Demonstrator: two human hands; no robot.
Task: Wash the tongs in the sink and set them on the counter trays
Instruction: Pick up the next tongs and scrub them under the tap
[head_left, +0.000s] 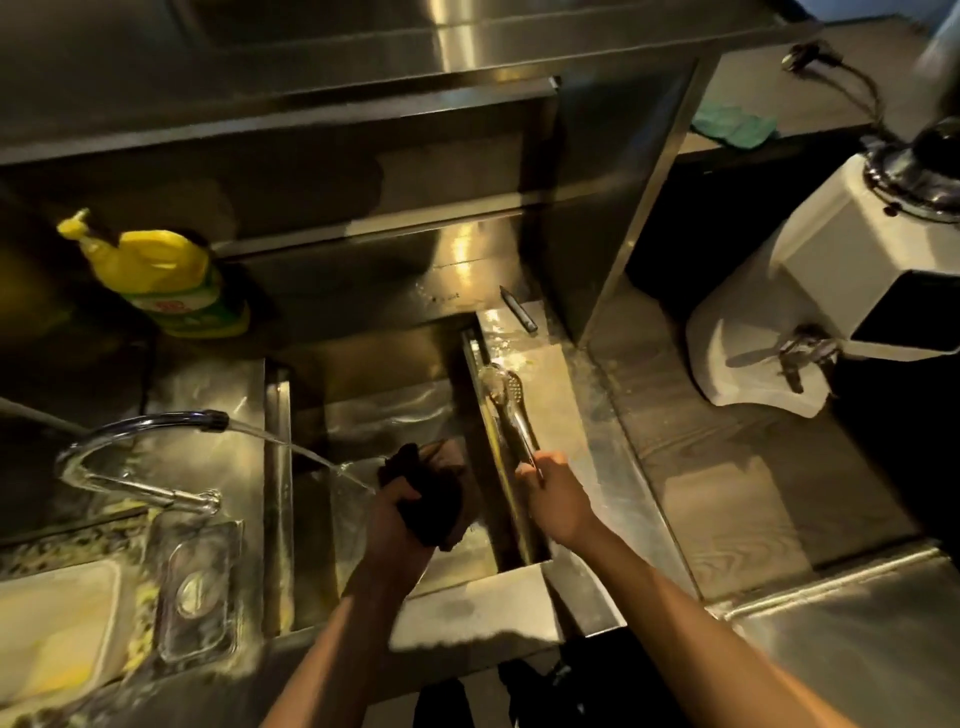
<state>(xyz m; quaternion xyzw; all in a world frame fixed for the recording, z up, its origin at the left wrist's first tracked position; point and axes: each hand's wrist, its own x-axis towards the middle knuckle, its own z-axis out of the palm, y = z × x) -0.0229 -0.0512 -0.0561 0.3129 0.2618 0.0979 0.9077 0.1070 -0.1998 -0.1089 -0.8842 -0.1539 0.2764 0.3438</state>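
Right now shiny metal tongs (511, 415) gleam wet.

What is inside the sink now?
The left hand grips a dark cloth inside the sink, under the faucet water stream. The hand and cloth cover the bottom beneath them; no drain shows.

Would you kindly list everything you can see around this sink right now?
tongs: one, silver, along the sink's right edge
cloth: one, black, over the sink
sink: one, steel, centre
tap: one, chrome, left, water running
bottle: one, yellow, green label, back left
clear dish: one, transparent, front left
tray: one, pale, front left
machine: one, white, right counter
rag: one, green, back right
left hand: one, grips the cloth
right hand: one, pinches the tongs' handle end
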